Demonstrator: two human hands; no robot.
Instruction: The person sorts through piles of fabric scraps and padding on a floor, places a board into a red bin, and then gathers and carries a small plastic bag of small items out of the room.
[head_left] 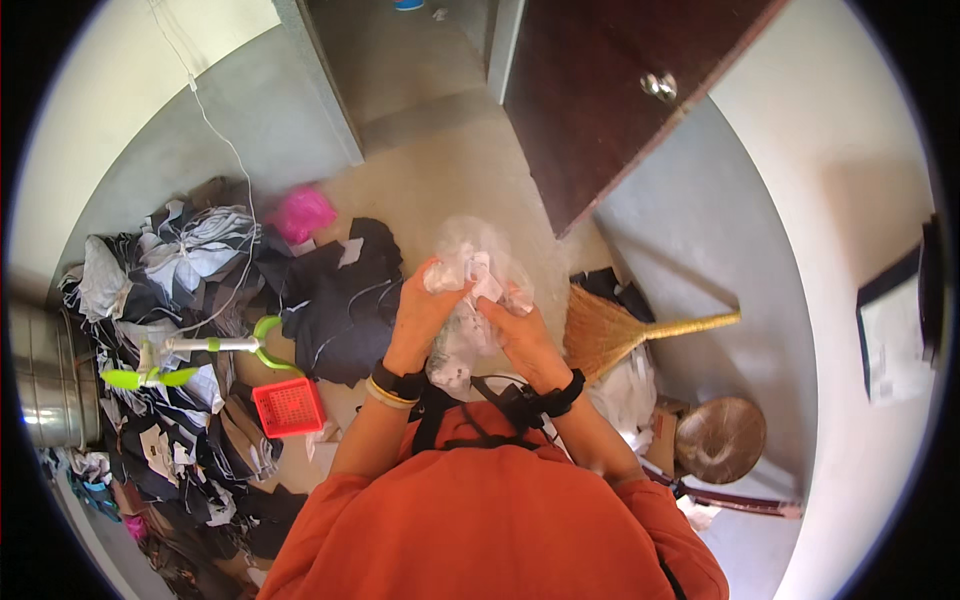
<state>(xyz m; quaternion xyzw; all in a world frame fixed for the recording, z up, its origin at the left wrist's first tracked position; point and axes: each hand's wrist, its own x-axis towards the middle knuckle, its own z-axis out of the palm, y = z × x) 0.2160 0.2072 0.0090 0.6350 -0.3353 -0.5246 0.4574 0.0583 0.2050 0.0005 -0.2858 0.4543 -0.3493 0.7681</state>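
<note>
The left hand [420,312] and right hand [527,340] each pinch the clear plastic bag [466,243], held before the body above the floor [400,190]; the step in hand looks like working its crumpled film; the next move calls for light, even tension.
</note>
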